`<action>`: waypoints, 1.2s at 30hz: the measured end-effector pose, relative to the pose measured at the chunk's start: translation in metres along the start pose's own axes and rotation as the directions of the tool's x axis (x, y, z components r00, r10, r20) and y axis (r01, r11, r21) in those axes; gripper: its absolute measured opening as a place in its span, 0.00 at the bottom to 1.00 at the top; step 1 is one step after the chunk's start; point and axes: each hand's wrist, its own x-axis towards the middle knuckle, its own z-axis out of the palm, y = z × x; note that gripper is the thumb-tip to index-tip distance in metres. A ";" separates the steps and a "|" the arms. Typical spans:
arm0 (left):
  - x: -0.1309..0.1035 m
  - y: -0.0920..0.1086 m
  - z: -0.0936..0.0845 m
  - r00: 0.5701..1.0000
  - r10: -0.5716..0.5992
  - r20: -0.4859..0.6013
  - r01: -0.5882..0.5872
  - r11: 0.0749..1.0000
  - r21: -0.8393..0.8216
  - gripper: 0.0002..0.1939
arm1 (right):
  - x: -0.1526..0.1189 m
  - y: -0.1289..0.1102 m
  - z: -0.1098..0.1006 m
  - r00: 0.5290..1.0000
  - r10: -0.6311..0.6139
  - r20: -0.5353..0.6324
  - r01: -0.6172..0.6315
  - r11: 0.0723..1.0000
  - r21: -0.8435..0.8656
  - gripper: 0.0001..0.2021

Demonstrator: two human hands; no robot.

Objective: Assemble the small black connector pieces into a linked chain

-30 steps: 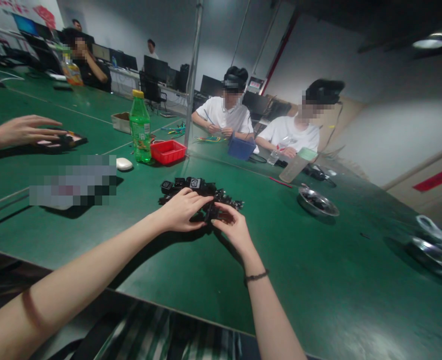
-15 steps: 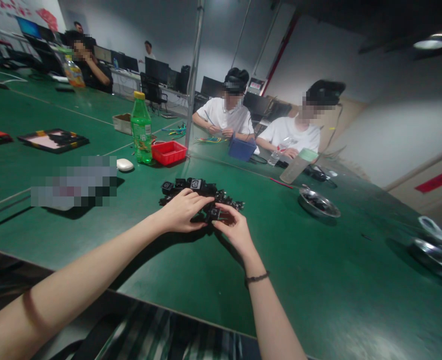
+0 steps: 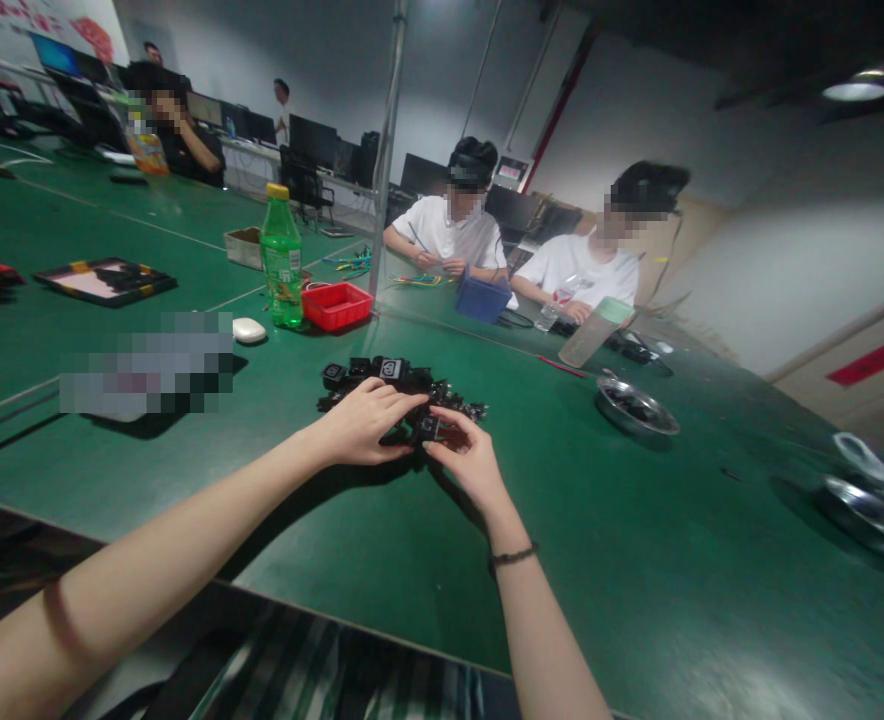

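On the green table [image 3: 599, 560] sits a cluster of black boxy parts [image 3: 391, 370], one with a pale square marking on top. My left hand [image 3: 367, 422] reaches across its near side, fingers curved over a small black block [image 3: 428, 428] with a light marking. From the right, my right hand [image 3: 473, 452] pinches the same block between thumb and fingers. Both hands are closed around it. My fingers partly hide the block and the near side of the cluster, so I cannot tell whether the two are joined.
Beyond the cluster stand a red tray [image 3: 337, 306], a green bottle [image 3: 282, 258] and a blue bin [image 3: 482, 294]. Metal bowls [image 3: 638, 408] lie to the right. A white mouse [image 3: 248, 330] is at left. A metal pole [image 3: 386, 160] rises behind; two people sit across the table.
My hands and the black parts stay practically where they were. Far in the background, a person has shifted slightly left and stands more upright.
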 end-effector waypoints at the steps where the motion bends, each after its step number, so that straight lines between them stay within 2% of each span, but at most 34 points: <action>1: 0.000 0.000 0.000 1.000 -0.001 0.002 0.001 1.000 0.000 0.32 | 0.000 0.000 0.000 1.000 0.002 0.003 -0.002 1.000 -0.001 0.23; 11: 0.000 0.000 -0.001 1.000 -0.005 0.010 0.005 1.000 -0.007 0.35 | -0.001 -0.004 0.000 1.000 0.017 -0.005 -0.017 1.000 0.003 0.23; 36: 0.001 0.001 -0.001 1.000 -0.027 -0.005 0.027 1.000 0.005 0.30 | -0.001 -0.004 0.001 0.999 0.031 -0.021 -0.030 0.999 0.026 0.24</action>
